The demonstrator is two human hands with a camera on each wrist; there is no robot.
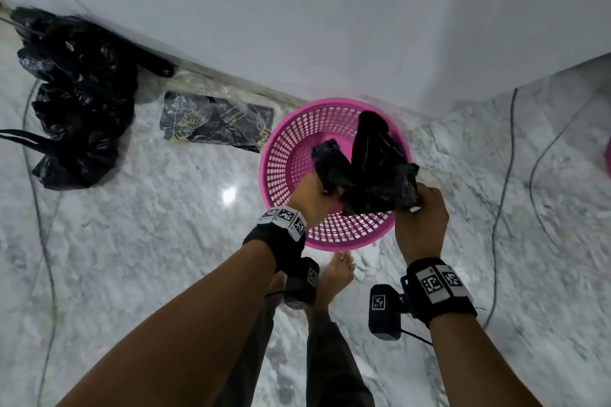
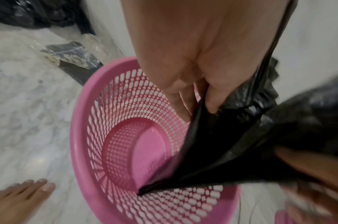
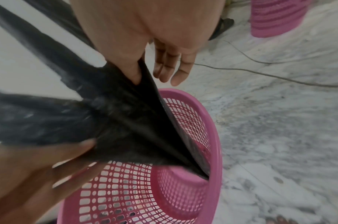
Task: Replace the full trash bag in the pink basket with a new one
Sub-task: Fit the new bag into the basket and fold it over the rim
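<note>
The pink mesh basket (image 1: 297, 155) stands on the marble floor by the wall with no liner round its rim. Above it hangs a crumpled new black trash bag (image 1: 370, 155), held by both hands. My left hand (image 1: 312, 193) pinches one edge of the bag's mouth between thumb and fingers (image 2: 212, 100). My right hand (image 1: 418, 208) pinches the other edge with thumb and forefinger (image 3: 133, 71), its other fingers straight. The bag's lower tip (image 2: 145, 191) dips inside the basket (image 2: 91, 136) against its wall. A full, tied black trash bag (image 1: 79, 102) lies on the floor at the left.
A flat packet of black bags (image 1: 215, 122) lies by the wall between the full bag and the basket. A second pink basket (image 3: 275, 18) stands to the right. Thin cables (image 1: 502, 175) trail over the floor. My bare foot (image 1: 337, 271) is just before the basket.
</note>
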